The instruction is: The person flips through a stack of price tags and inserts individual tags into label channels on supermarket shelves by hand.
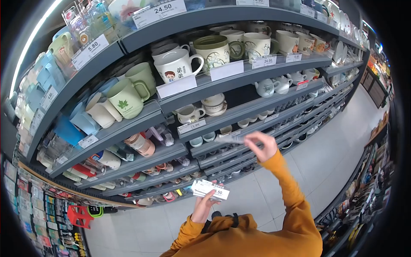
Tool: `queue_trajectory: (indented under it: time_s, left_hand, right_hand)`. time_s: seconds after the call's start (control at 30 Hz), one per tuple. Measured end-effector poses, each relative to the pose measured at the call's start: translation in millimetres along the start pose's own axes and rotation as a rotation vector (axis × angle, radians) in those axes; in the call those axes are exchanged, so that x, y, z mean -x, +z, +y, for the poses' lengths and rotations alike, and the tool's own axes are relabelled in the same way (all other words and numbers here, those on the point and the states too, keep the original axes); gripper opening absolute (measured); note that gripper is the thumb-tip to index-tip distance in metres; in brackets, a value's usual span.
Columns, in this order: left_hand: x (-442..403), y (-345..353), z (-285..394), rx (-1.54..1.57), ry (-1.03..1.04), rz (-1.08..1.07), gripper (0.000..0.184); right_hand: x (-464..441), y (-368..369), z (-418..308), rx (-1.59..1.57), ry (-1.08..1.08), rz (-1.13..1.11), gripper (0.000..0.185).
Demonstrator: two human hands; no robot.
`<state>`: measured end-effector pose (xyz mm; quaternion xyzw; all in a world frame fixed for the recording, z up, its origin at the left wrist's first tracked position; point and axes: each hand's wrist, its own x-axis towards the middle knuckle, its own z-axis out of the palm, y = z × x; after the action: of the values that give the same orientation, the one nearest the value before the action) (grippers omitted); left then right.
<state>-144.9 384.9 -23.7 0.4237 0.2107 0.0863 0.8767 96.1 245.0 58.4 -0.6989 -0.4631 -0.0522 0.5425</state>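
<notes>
A small stack of white price cards is in my left hand, the thumb pressed over the top card, which shows ".50". My right hand is raised in front of the shelves, with thumb and index finger pinched on a thin, pale strip that is blurred. Behind the strip are small bowls on a lower shelf. Above and left of it, a patterned cup stands behind a price label, beside a lidded cup on a saucer.
Curved grey shelves hold a white mug, a green leaf mug, teapots and other cups. A red stool stands on the floor at lower left. Another stocked shelf runs along the right.
</notes>
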Motion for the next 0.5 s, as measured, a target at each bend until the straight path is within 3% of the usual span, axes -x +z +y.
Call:
queue_trajectory:
  time_s: [0.17, 0.33, 0.5]
  left_hand:
    - [-22.4, 0.1, -0.9, -0.024, 0.05, -0.032, 0.041]
    - [-35.9, 41.0, -22.5, 0.009, 0.11, -0.007, 0.042]
    - [-58.5, 103.5, -79.1, 0.109, 0.134, 0.092, 0.041]
  right_hand:
    - [-91.4, -49.6, -18.6, 0.102, -0.318, 0.047, 0.013]
    - [-162.8, -96.9, -10.9, 0.035, -0.211, 0.032, 0.02]
    - [-206.9, -115.1, 7.3, -0.106, -0.151, -0.148, 0.022]
